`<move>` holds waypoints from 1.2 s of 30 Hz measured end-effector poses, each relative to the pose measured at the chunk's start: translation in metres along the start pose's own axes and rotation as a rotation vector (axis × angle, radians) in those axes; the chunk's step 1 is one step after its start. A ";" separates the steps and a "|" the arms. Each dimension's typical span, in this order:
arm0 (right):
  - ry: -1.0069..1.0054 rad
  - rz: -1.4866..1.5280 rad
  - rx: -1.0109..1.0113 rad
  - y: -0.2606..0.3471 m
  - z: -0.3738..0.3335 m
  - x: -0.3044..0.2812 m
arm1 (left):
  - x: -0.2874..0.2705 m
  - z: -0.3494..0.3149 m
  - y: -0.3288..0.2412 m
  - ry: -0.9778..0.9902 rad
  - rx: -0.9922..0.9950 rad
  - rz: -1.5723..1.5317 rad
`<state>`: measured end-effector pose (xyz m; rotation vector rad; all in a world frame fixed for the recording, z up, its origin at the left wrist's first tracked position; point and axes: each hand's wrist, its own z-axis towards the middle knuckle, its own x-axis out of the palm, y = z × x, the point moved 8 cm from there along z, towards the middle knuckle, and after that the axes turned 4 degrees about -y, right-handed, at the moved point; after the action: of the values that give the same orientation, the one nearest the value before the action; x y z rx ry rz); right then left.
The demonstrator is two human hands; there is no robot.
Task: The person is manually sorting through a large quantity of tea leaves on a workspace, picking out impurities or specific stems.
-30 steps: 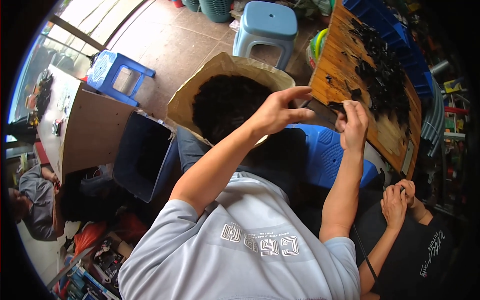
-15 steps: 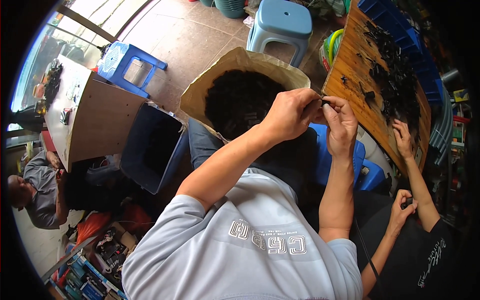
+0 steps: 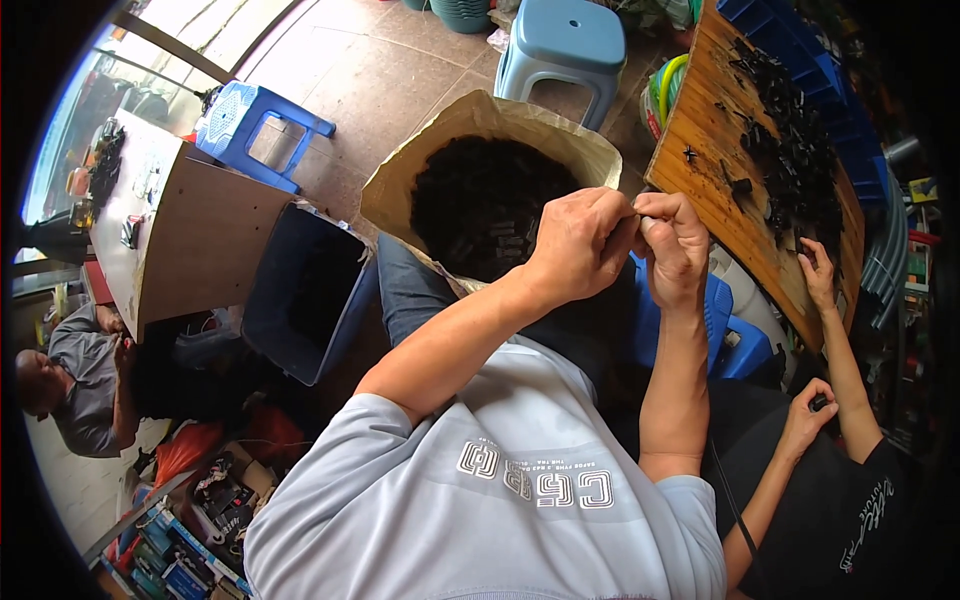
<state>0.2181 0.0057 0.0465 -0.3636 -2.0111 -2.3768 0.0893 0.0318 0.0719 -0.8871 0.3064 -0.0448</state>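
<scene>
Just off the near left corner of the wooden surface (image 3: 712, 205), your hands meet over a small dark piece (image 3: 639, 213), mostly hidden by fingers. Your right hand (image 3: 675, 248) pinches it between thumb and fingertips; your left hand (image 3: 580, 245) is curled narrow against it, though you cannot tell whether it grips. Beneath and beyond your left hand stands an open sack (image 3: 405, 168) filled with dark pieces. Black parts (image 3: 790, 140) heap along the surface's right edge, where a co-worker's hand (image 3: 818, 272) reaches near the near right corner.
</scene>
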 end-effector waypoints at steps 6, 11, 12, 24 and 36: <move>0.045 0.017 0.099 0.003 -0.004 0.005 | 0.011 -0.014 0.035 0.007 -0.597 -0.618; 0.097 -0.217 0.177 -0.003 -0.006 -0.011 | 0.024 -0.021 0.036 0.275 -0.725 -0.755; 0.107 -0.236 0.197 -0.005 -0.005 -0.012 | 0.022 -0.021 0.037 0.282 -0.723 -0.760; 0.168 -0.212 0.299 0.009 0.000 -0.015 | 0.030 0.003 0.023 0.298 -0.359 -0.334; -0.279 -1.251 -0.345 0.030 0.046 -0.173 | 0.022 -0.032 0.108 -0.031 -1.102 -1.299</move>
<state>0.3985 0.0205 0.0511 0.9255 -2.2969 -3.4913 0.0914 0.0726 -0.0356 -2.0549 -0.3841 -1.1506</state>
